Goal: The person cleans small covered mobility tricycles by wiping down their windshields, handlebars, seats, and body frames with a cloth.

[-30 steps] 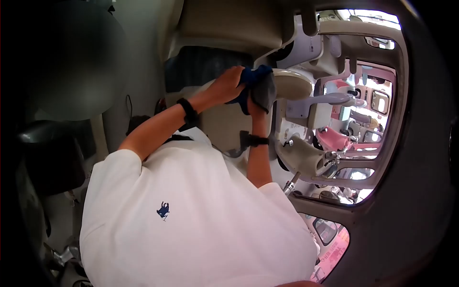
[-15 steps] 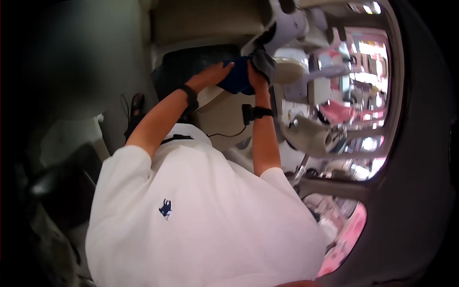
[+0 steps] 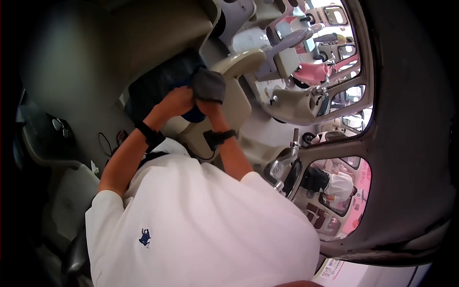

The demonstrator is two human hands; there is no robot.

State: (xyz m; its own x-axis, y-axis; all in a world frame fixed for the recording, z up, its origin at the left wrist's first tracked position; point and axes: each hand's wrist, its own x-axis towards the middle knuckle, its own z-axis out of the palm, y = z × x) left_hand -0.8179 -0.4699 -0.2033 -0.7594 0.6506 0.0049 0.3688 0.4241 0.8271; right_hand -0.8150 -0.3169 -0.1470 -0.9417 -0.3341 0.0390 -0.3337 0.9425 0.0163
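Note:
A blue and grey cloth item (image 3: 209,86) is bunched between my two hands above a dark seat. My left hand (image 3: 176,102) is closed on its blue part, with the fingertips partly hidden. Against its underside, my right hand (image 3: 208,106) is closed too, and the grey fabric covers most of its fingers. The hands are close together, almost touching. Each wrist wears a black band. Under them lie the dark seat cushion (image 3: 160,81) and a cream body panel (image 3: 234,103).
Cream scooters (image 3: 294,103) and a pink one (image 3: 311,72) stand at the upper right. A handlebar (image 3: 290,155) is right of my right arm. A dark window frame (image 3: 368,76) runs down the right side. A person in a white top (image 3: 340,186) shows through the lower opening.
The view has turned and shifted. My hands appear lower and further left, closer together. My left hand, spread on the blue cloth half a second ago, has closed on it.

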